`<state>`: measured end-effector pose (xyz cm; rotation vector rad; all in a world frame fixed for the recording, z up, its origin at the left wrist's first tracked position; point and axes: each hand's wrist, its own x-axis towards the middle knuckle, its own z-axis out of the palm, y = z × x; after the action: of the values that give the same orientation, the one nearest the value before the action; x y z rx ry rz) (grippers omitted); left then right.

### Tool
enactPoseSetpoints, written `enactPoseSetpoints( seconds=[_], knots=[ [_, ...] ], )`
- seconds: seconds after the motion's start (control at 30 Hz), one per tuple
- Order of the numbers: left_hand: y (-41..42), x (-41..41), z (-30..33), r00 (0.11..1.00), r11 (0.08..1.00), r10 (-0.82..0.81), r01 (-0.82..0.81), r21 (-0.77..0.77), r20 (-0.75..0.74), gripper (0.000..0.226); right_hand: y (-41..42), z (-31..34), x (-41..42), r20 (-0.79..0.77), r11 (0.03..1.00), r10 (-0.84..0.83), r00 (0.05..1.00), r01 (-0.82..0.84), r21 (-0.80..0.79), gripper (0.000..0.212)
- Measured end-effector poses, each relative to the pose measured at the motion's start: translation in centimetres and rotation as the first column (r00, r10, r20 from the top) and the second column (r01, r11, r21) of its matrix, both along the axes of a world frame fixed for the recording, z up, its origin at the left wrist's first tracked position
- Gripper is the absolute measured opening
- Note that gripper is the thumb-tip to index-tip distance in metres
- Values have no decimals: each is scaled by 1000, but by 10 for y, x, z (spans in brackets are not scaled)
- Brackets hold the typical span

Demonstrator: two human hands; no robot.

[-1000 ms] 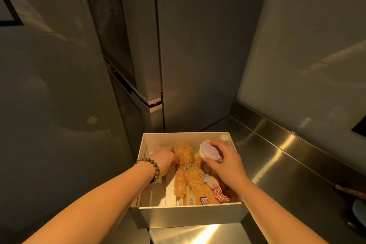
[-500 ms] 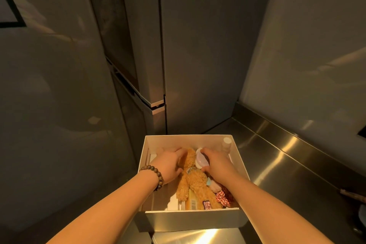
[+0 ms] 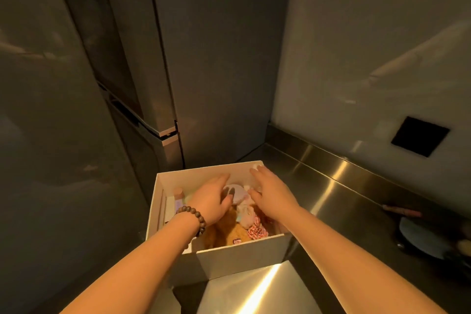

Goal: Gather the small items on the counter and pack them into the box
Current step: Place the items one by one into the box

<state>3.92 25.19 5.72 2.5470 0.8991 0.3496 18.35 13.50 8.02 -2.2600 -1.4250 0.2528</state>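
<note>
A white box [image 3: 239, 255] stands on the steel counter's left end. Inside lie a brown teddy bear [image 3: 228, 233], a red-and-white checked item [image 3: 257, 232], a pale round jar [image 3: 237, 192] and a small bottle with a pinkish cap [image 3: 179, 192]. My left hand [image 3: 212, 199], with a bead bracelet on the wrist, reaches into the box, its thumb against the jar and its fingers stretched out. My right hand [image 3: 272, 192] hovers over the box's right half with straight fingers and holds nothing. A white cap [image 3: 256, 166] shows at the far right corner.
A tall grey fridge [image 3: 158, 58] rises behind and left of the box. The steel counter [image 3: 331, 201] runs to the right, with a dark plate [image 3: 423, 237] and a pinkish stick [image 3: 402, 210] on it. A black square [image 3: 419, 136] sits on the wall.
My right hand has let go of the round jar, which now lies in the box, and has opened. My left hand has moved from the bear's head to the jar.
</note>
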Motion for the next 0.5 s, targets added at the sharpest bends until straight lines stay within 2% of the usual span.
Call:
enactPoseSetpoints(
  seconds=[0.1, 0.17, 0.27, 0.5],
  knots=[
    [-34, 38, 19, 993, 997, -78, 78, 12, 84, 58, -50, 9, 24, -51, 980, -150, 987, 156, 128, 51],
    [-63, 67, 28, 974, 984, -179, 179, 16, 139, 57, -92, 9, 42, -79, 951, -262, 962, 272, 147, 49],
    [-114, 113, 35, 925, 943, -329, 332, 17, 189, 58, -164, 3, 71, -87, 908, -401, 912, 408, 100, 47],
    [-220, 202, 5, 852, 854, -509, 518, -54, 119, 65, -322, -26, 126, -123, 750, -656, 745, 662, 9, 50]
  ],
)
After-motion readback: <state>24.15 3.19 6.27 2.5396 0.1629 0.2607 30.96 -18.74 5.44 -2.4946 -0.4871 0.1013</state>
